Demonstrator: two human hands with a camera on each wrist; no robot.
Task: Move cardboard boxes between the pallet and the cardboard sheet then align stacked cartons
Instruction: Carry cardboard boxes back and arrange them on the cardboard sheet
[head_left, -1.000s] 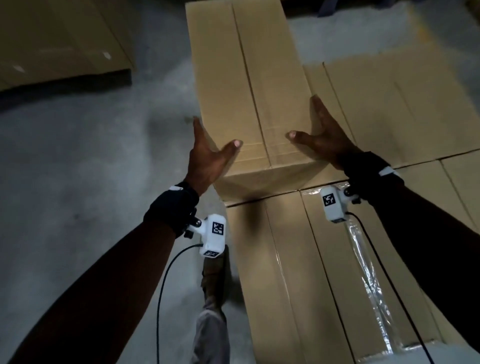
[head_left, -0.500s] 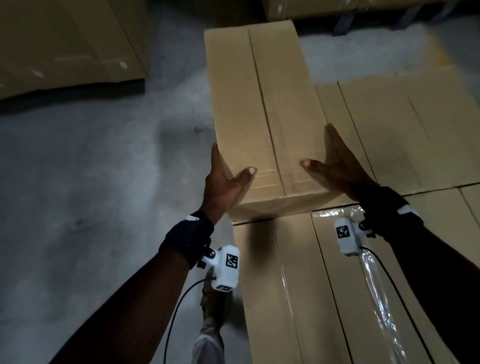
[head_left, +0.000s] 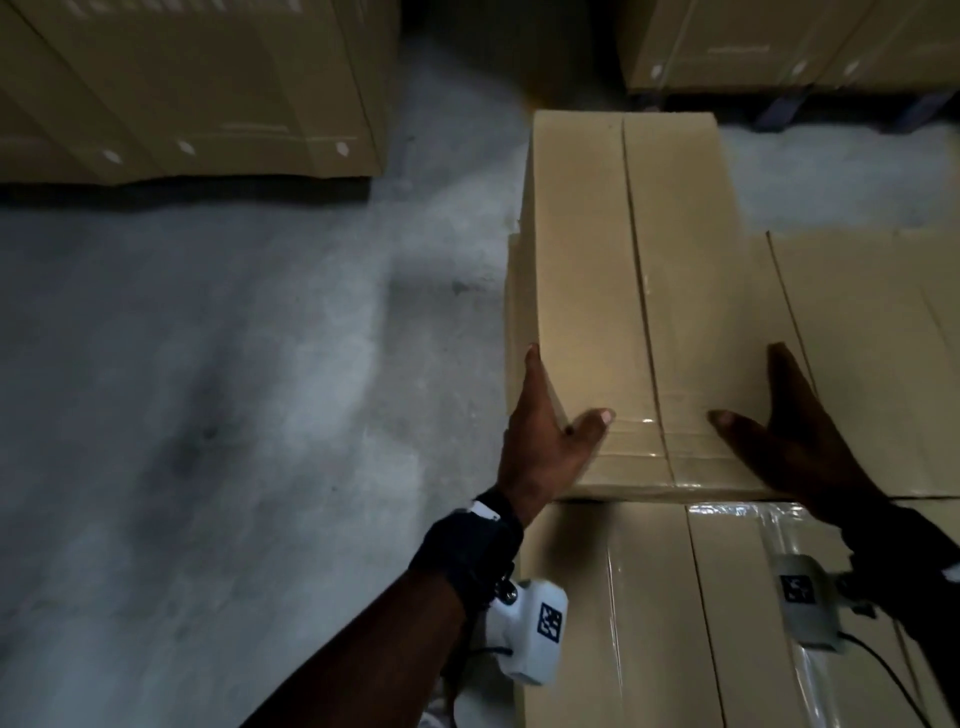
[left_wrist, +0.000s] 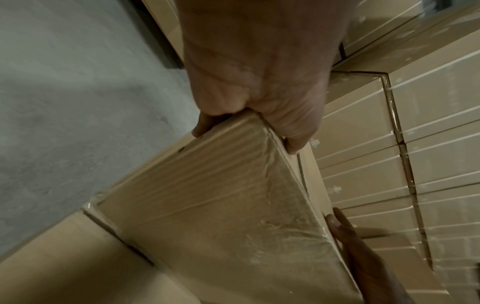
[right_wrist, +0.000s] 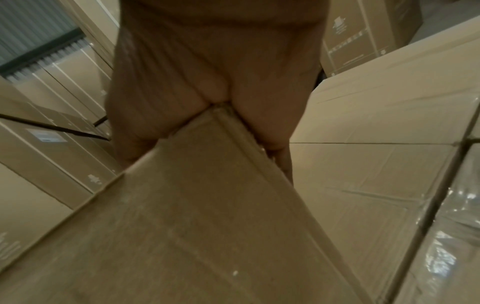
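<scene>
A long cardboard box (head_left: 623, 312) lies lengthwise away from me on top of other cartons. My left hand (head_left: 540, 441) grips its near left corner, thumb on the top face and fingers along the left side. My right hand (head_left: 789, 447) holds the near right corner the same way. In the left wrist view the left hand (left_wrist: 259, 72) straddles the box (left_wrist: 221, 205) at its corner edge, and the right hand (left_wrist: 358, 257) shows at the other corner. The right wrist view shows the right hand (right_wrist: 207, 61) astride the box (right_wrist: 207, 226) edge.
Plastic-wrapped cartons (head_left: 649, 597) lie just in front of me under the box's near end. More cartons (head_left: 857, 338) sit level at the right. Grey concrete floor (head_left: 208, 415) opens to the left. Tall carton stacks stand at back left (head_left: 182, 78) and back right (head_left: 779, 41).
The box and both hands have come lower in the head view, and the box's far end now shows. Both hands keep the same hold on the near corners.
</scene>
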